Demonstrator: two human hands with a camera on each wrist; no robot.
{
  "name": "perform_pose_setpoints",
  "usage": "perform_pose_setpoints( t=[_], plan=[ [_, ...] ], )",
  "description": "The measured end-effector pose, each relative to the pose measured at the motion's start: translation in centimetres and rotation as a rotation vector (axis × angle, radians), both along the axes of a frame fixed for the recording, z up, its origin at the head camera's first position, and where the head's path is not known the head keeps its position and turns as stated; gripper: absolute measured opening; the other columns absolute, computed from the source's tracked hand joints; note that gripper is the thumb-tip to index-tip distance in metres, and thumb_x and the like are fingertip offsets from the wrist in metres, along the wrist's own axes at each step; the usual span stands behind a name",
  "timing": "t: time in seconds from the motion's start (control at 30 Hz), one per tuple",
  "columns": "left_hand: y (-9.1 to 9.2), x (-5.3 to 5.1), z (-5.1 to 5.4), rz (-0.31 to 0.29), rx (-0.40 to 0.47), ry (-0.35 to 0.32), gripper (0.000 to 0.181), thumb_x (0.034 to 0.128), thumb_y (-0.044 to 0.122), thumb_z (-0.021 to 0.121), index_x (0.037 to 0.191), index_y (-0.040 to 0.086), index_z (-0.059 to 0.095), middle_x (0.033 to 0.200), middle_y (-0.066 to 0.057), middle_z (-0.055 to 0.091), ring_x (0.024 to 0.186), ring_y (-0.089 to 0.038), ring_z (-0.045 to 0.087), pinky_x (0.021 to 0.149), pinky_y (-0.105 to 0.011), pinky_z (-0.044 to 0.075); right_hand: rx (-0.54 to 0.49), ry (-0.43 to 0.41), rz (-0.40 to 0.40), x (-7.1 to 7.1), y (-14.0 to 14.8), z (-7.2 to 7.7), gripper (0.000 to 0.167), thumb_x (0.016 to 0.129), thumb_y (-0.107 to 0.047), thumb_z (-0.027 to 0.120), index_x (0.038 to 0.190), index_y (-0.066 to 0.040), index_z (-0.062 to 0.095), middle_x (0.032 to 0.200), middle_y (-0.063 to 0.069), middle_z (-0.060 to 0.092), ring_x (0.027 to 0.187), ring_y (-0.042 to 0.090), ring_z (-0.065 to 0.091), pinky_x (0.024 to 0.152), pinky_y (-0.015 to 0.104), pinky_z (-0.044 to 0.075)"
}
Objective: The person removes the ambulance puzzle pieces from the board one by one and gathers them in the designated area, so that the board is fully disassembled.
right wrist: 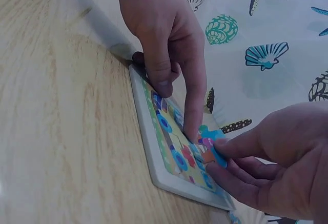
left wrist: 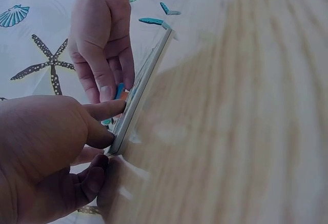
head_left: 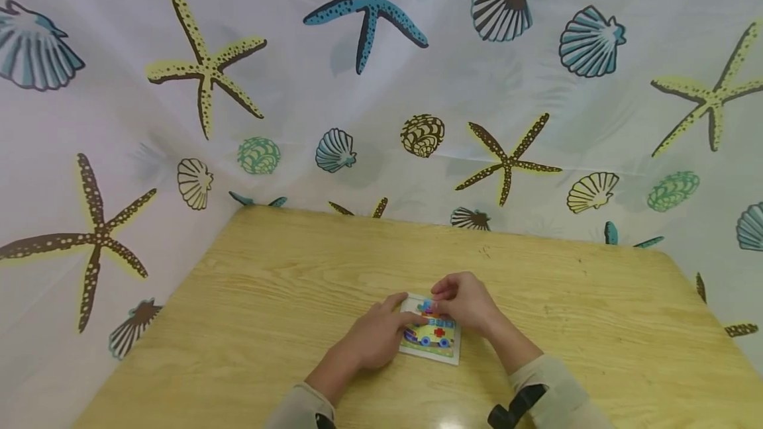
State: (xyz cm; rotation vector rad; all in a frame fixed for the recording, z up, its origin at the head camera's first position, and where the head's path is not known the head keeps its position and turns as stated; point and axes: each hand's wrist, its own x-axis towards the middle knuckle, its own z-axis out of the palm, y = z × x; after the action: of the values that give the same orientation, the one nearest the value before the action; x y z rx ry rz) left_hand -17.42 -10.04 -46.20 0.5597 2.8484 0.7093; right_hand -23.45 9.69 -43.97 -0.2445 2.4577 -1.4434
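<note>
A small jigsaw puzzle (head_left: 428, 343) with an ambulance picture lies in a pale tray frame (right wrist: 148, 147) on the table. My left hand (head_left: 374, 336) rests over its left side: one straight finger presses on the picture, while others touch the frame's corner and edge. Between right thumb and fingertips I pinch a blue, purple and orange puzzle piece (right wrist: 209, 156), tilted over the puzzle's upper part. My right hand (head_left: 471, 303) is at the puzzle's far right side. Its fingers partly hide the piece in the head view; whether the piece touches the puzzle I cannot tell.
A wood-grain table (head_left: 286, 283) surrounds the puzzle. White cloth (head_left: 286, 98) printed with starfish and shells hangs along the table's back and sides. A black wrist strap (head_left: 517, 406) sits over the right sleeve.
</note>
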Motion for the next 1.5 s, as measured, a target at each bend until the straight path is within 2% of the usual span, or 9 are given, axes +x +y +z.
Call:
perform_pose_setpoints(
  t=[0.1,0.3,0.43,0.53,0.67,0.8,1.03,1.3,1.5],
  plan=[
    [0.0,0.0,0.2,-0.002,0.001,-0.001,0.041,0.1053,0.015,0.042,0.136,0.035,0.062,0.16,-0.014,0.033,0.137,-0.048,0.042,0.104,-0.062,0.041,-0.026,-0.003,-0.002,-0.1,0.3,0.0,0.015,0.091,0.002,0.068,0.105,0.004,0.068,0.092,0.013,0.068,0.078,0.017,0.067,0.071,0.032,0.059],
    [-0.1,-0.2,-0.2,-0.015,0.01,0.006,0.043,0.1051,0.012,0.042,0.134,0.035,0.064,0.16,-0.014,0.033,0.139,-0.047,0.041,0.109,-0.061,0.038,-0.149,-0.004,-0.111,-1.1,1.2,1.6,0.024,0.092,-0.003,0.068,0.113,0.009,0.067,0.106,0.019,0.07,0.083,0.015,0.07,0.08,0.036,0.059],
    [-0.6,-0.3,-0.6,0.012,0.059,-0.009,0.042,0.1044,0.011,0.044,0.131,0.035,0.066,0.16,-0.013,0.033,0.14,-0.046,0.04,0.109,-0.06,0.038,-0.219,-0.081,-0.078,-1.6,2.2,2.3,0.034,0.094,-0.004,0.068,0.122,0.012,0.061,0.114,0.021,0.068,0.088,0.015,0.071,0.089,0.04,0.057],
    [-0.9,-0.4,-0.8,0.01,0.092,-0.023,0.038,0.1044,0.015,0.047,0.13,0.035,0.067,0.16,-0.013,0.032,0.141,-0.046,0.039,0.108,-0.06,0.039,-0.241,-0.144,-0.067,-1.8,3.2,1.6,0.036,0.094,-0.005,0.068,0.125,0.011,0.059,0.116,0.019,0.068,0.089,0.013,0.07,0.089,0.037,0.057],
    [-1.0,-0.6,-0.9,-0.016,0.117,-0.032,0.033,0.0999,0.029,0.057,0.131,0.034,0.066,0.161,-0.013,0.031,0.142,-0.046,0.037,0.108,-0.062,0.037,-0.218,-0.137,-0.036,-1.8,5.0,0.3,0.038,0.094,-0.006,0.068,0.127,0.01,0.059,0.12,0.019,0.067,0.093,0.013,0.069,0.088,0.034,0.057],
    [-1.0,-0.6,-0.9,-0.008,0.13,-0.036,0.039,0.0943,0.038,0.065,0.133,0.032,0.066,0.161,-0.014,0.03,0.144,-0.045,0.035,0.109,-0.063,0.035,-0.182,-0.093,-0.033,-1.7,6.3,-0.1,0.038,0.094,-0.007,0.068,0.127,0.009,0.059,0.121,0.02,0.065,0.094,0.013,0.067,0.086,0.032,0.057],
    [-0.6,-0.3,-0.6,0.02,0.157,-0.01,0.04,0.0933,0.037,0.068,0.132,0.028,0.067,0.159,-0.019,0.032,0.142,-0.047,0.036,0.108,-0.061,0.037,-0.122,-0.046,-0.072,-1.9,8.8,-0.6,0.032,0.097,-0.006,0.064,0.124,0.009,0.06,0.124,0.024,0.065,0.095,0.013,0.067,0.084,0.029,0.057],
    [-0.3,0.2,-0.8,0.056,0.197,-0.007,0.041,0.09,0.038,0.072,0.129,0.026,0.069,0.157,-0.02,0.034,0.141,-0.047,0.037,0.107,-0.061,0.039,-0.087,-0.038,-0.128,-1.1,11.9,-1.1,0.035,0.096,-0.007,0.065,0.125,0.012,0.059,0.123,0.025,0.066,0.092,0.01,0.067,0.08,0.026,0.057],
    [-0.2,0.2,-1.1,0.096,0.264,0.002,0.041,0.0864,0.037,0.077,0.125,0.023,0.072,0.155,-0.018,0.037,0.139,-0.047,0.04,0.108,-0.06,0.039,0.085,0.084,-0.163,-0.4,12.7,-1.5,0.03,0.091,-0.009,0.072,0.116,0.008,0.064,0.11,0.021,0.07,0.089,0.016,0.069,0.073,0.025,0.055]
  ],
)
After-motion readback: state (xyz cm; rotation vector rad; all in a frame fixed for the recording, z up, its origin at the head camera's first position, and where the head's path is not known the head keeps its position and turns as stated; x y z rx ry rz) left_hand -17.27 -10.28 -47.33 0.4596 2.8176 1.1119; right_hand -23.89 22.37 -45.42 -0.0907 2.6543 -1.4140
